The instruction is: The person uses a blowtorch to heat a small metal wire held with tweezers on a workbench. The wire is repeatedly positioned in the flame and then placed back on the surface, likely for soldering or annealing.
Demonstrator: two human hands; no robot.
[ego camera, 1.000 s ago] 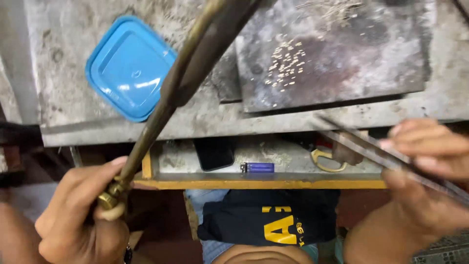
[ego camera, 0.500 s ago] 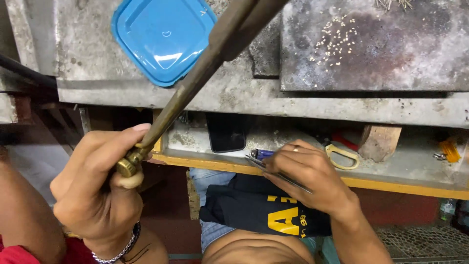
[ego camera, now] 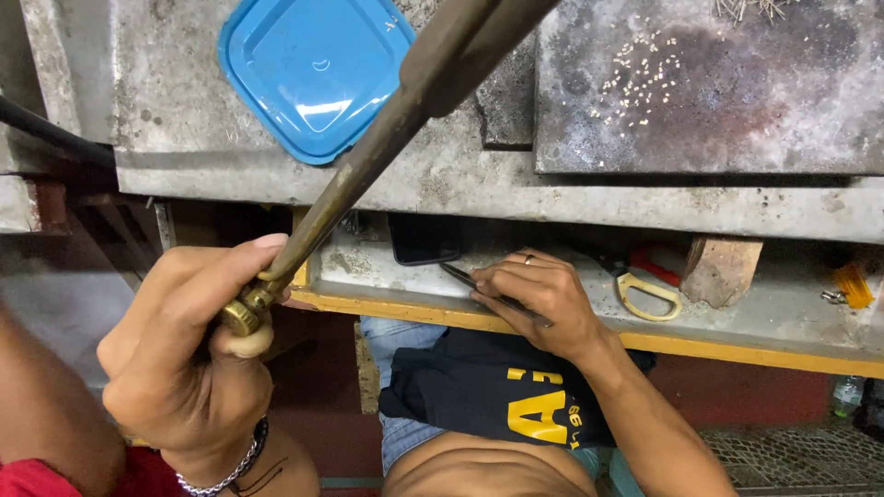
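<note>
Left hand: fingers closed round the brass valve end of a long torch, thumb laid along the tube, which slants up over the blue lid on the grey slab bench. Right hand: closed on thin metal tweezers, down in the shelf tray under the bench, beside a dark phone. I judge a firm low grip on the torch best, its tip kept off the lid.
</note>
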